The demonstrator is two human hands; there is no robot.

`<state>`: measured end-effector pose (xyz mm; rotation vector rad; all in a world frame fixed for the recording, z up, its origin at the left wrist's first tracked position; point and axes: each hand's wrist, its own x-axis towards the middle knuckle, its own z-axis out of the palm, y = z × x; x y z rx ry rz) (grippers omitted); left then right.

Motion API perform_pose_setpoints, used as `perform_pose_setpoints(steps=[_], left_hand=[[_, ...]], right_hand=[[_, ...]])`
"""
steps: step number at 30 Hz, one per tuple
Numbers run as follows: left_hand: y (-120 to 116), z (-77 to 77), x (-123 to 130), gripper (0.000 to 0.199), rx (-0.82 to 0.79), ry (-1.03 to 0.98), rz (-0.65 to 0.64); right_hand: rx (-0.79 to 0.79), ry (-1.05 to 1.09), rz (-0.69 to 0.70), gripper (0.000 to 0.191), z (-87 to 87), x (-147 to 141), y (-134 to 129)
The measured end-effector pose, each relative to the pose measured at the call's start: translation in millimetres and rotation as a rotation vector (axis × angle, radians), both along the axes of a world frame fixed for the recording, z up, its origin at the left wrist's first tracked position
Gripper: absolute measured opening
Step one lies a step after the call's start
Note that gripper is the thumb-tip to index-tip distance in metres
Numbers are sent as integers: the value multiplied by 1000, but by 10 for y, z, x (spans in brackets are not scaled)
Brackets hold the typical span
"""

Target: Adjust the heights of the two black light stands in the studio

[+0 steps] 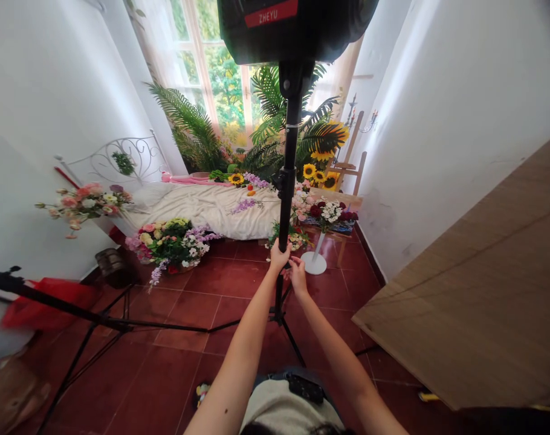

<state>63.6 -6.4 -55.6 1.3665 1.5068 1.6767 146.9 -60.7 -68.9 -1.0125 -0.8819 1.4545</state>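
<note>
A black light stand (284, 208) rises upright in front of me, its legs spread on the tiled floor. At its top sits a large black studio light (297, 30) with a red "ZHEYU" label, cut off by the upper edge of the view. My left hand (279, 256) is wrapped round the stand's pole at about mid-height. Just below and to the right, my right hand (297, 273) has its fingers curled in against the pole, pinching what looks like a small locking knob; the fingertips partly cover it.
Behind the stand is a bed (202, 208) with cream bedding, and flower bouquets (173, 244) stand before it. A white flower stand (313, 263) is close on the right. Another black stand (107, 323) spreads its legs at left. A wooden panel (474, 290) leans in from the right.
</note>
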Motion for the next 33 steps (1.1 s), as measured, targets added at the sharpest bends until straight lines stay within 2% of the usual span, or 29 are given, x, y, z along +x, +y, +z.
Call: perform_pose_setpoints(steps=[5, 8, 10, 14, 19, 22, 28, 30, 33], left_hand=[[-18, 38, 1, 23, -12, -16, -6], [-9, 29, -4, 23, -22, -7, -3], [1, 16, -8, 23, -5, -1, -6], [13, -2, -15, 23, 20, 9, -5], [-3, 6, -14, 26, 4, -1, -21], [-10, 17, -3, 26, -1, 10, -6], [-2, 19, 8, 26, 46, 0, -21], [6, 11, 5, 26, 55, -3, -31], [14, 2, 2, 26, 42, -19, -35]], right_hand=[[-285, 445, 76, 3, 63, -36, 16], [-381, 585, 182, 15, 113, 3, 38], [-361, 562, 221, 18, 139, 29, 57], [-207, 258, 239, 19, 150, 34, 76], [-37, -177, 94, 27, 52, 0, 50], [39, -446, 86, 30, 24, 45, 11], [325, -1052, 70, 31, 238, 238, -116], [375, -1131, 78, 30, 328, 282, -142], [403, -1134, 57, 22, 418, 323, -150]])
